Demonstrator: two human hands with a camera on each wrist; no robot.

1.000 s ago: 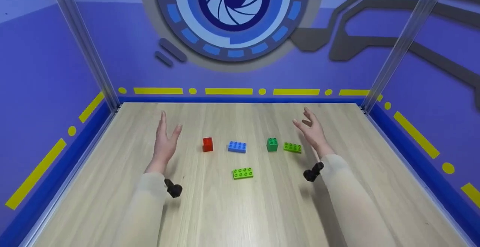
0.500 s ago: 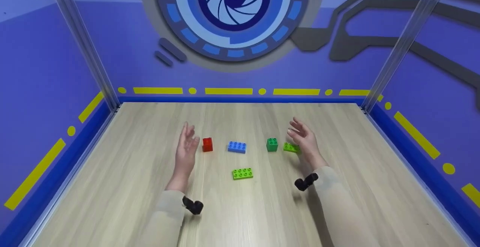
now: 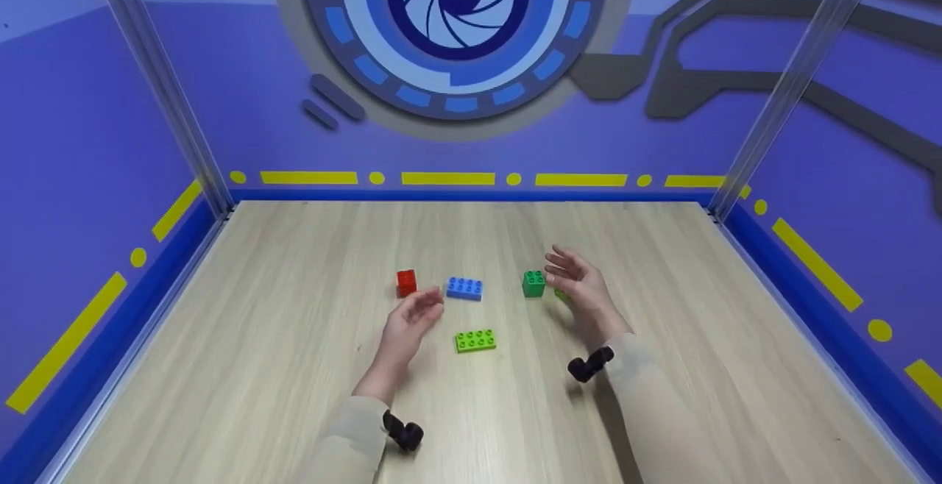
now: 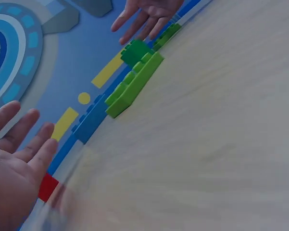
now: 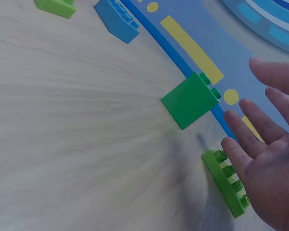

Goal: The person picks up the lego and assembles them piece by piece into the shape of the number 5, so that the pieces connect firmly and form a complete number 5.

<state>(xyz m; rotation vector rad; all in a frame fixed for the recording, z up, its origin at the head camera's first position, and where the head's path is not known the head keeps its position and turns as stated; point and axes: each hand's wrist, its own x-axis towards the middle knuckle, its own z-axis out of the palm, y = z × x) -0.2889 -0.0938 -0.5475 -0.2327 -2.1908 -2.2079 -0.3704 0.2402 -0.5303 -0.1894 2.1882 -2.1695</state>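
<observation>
Left hand: the left hand (image 3: 409,324) is over the bench (image 3: 471,418), between the red brick and the front lime brick; its grip is apart, fingers lightly bent and thumb away from them.
Right hand: the right hand (image 3: 583,293) is just right of the dark green block; its grip is apart too, with fingers spread in the right wrist view.
Red brick: the red brick (image 3: 405,281) stands upright at the left end of the row, just beyond the left hand.
Blue brick: the eight-stud blue brick (image 3: 464,290) lies studs up in the row between red and dark green.
Dark green block: the tall dark green block (image 3: 533,285) stands upright, four studs on top, near the right hand's fingertips.
Front lime brick: the front lime brick (image 3: 475,342) lies studs up, nearer the person than the blue brick.
Second lime brick: the second lime brick (image 5: 225,184) lies beside the dark green block, mostly hidden by the right hand from the head camera.
Wrists: a black wrist camera (image 3: 404,432) on the left, another black camera (image 3: 590,365) on the right.
</observation>
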